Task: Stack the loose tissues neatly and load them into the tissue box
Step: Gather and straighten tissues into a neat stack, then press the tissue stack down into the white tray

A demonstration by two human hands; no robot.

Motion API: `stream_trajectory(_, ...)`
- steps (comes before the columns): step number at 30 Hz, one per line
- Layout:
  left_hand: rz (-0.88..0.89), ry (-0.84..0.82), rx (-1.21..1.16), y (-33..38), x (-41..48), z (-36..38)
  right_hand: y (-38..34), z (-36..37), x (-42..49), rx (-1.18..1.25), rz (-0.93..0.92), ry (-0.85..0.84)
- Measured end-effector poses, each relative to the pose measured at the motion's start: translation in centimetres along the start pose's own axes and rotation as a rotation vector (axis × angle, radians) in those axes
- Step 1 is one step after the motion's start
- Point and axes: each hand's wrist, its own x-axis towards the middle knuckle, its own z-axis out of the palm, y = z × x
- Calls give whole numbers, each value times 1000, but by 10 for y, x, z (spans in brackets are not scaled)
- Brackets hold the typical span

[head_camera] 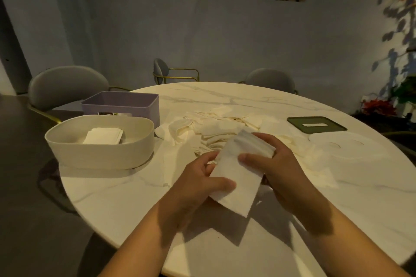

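Nearest the camera, both hands hold a folded stack of tissues (238, 177) above the round marble table (364, 204), to the right of the cream tissue box (99, 156) and nearer than it. The left hand (200, 184) grips the stack's left edge, thumb on top and fingers beneath. The right hand (279, 164) clamps the right edge, thumb pressed on the top sheet and fingers curled round the far side. The stack tilts, its near corner hanging lowest. The cream box stands open at the table's left edge with a small pile of folded tissues (103, 136) inside. Right of the box and beyond the hands, loose tissues (216, 126) lie in a rumpled heap. Farther right of the box lie a white lid (351, 148) and a dark green lid (316, 124). Just behind the box stands a purple box (121, 102), and beyond it grey chairs (65, 83).
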Motion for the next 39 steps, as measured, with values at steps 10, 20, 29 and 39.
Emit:
stream_trajectory(10,122,106,-37,49,-14,-52,-52,77,21,-142,-69,-151)
stream_trajectory(20,204,444,123,74,-26,-135,-67,166,40,-93,110,-411)
stream_trajectory(29,327,546,1167,61,-41,-201,-85,205,71,-393,78,-325)
stream_trajectory(39,300,345,1423,37,-35,-214,-74,247,77,-1060,155,-432)
